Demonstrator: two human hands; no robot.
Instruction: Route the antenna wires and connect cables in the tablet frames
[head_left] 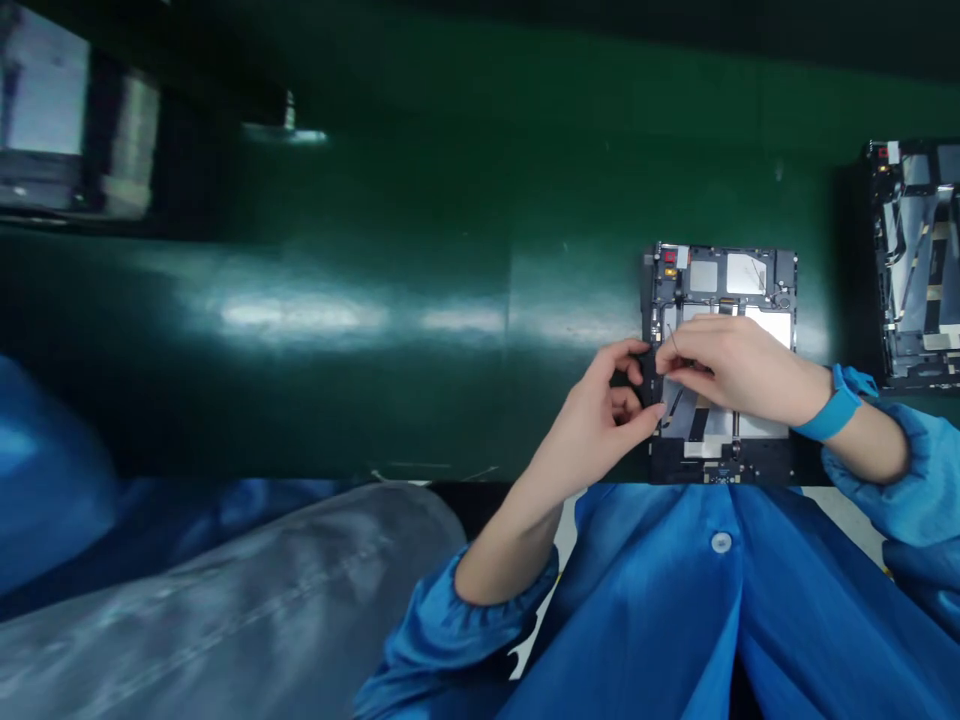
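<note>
An opened flat electronic device [772, 462], with black edges, pale panels and thin cables inside, lies on the green work surface [450, 400] at its front edge. My left hand [600, 415] is at the device's left side, fingers curled and apart, with the thumb and fingertips at its frame. Over the middle left of the device is my right hand [731, 365], its thumb and fingers pinched together beside the left frame. A thin dark wire rises by those fingertips; whatever they pinch is too small to make out.
A second opened device [915, 270] stands at the right edge. Another blurred device [49, 90] sits in a dark area at the upper left. A person's blue sleeve [45, 470] and grey fabric [300, 600] show at the lower left.
</note>
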